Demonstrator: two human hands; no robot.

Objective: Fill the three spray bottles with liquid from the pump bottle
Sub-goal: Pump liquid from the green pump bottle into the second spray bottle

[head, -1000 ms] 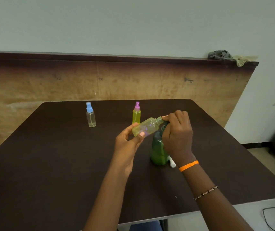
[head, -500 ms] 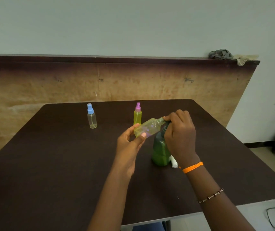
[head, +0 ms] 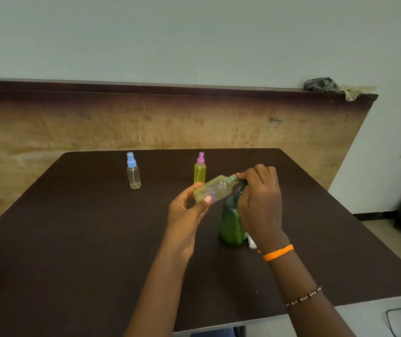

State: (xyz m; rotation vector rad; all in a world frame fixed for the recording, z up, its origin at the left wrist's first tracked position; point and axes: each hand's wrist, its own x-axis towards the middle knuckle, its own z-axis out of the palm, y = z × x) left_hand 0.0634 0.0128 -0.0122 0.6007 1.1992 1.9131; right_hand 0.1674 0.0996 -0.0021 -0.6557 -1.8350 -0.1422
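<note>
Head view: left hand (head: 186, 216) still grips the uncapped bottle (head: 212, 189) (tilted), right hand (head: 259, 203) fingers unchanged on the pump bottle (head: 231, 227).

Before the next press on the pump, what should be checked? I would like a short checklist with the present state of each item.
1. Open spray bottle held by left hand: ok.
2. Its cap is off, threaded neck bare: ok.
3. Neck meets pump nozzle: cannot tell, right hand covers it.
4. Pump bottle upright on table: ok.
5. Pink-capped bottle filled: ok.
6. Blue-capped bottle filled: not ok, nearly empty.
</note>
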